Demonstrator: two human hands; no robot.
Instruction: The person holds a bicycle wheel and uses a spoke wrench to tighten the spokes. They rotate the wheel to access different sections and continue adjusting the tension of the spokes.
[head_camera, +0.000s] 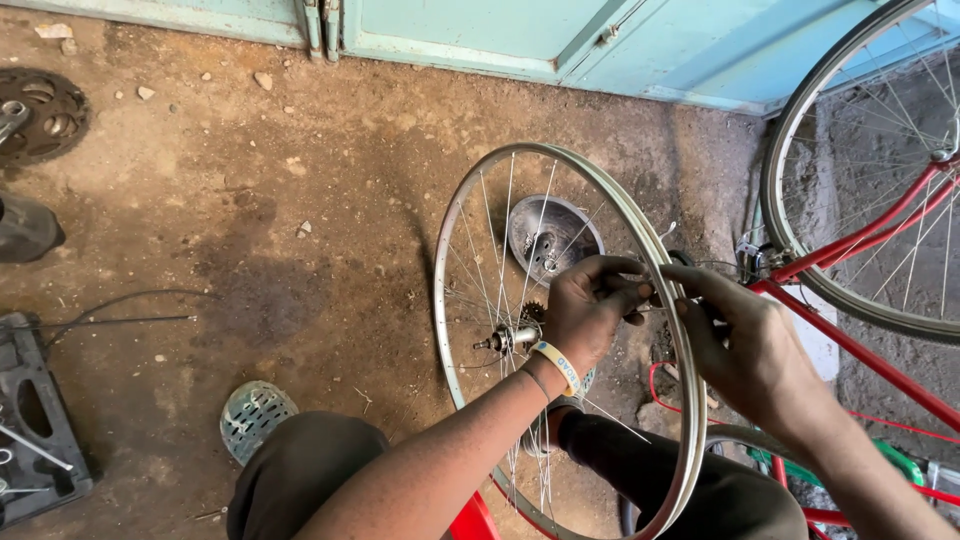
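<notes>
Head view: bare silver spoked bicycle wheel rim (455, 250) stands upright between the knees, braced for work. Left hand (585, 315) pinches a spoke near the rim at three o'clock; right hand (740, 345) fingers curl together there, steadying it.

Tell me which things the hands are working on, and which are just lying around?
In use:
- bare wheel rim
- its spokes
- hub
- left hand
- right hand

Lying about:
- chainring
- tool tray
- metal disc
- red bicycle
</notes>
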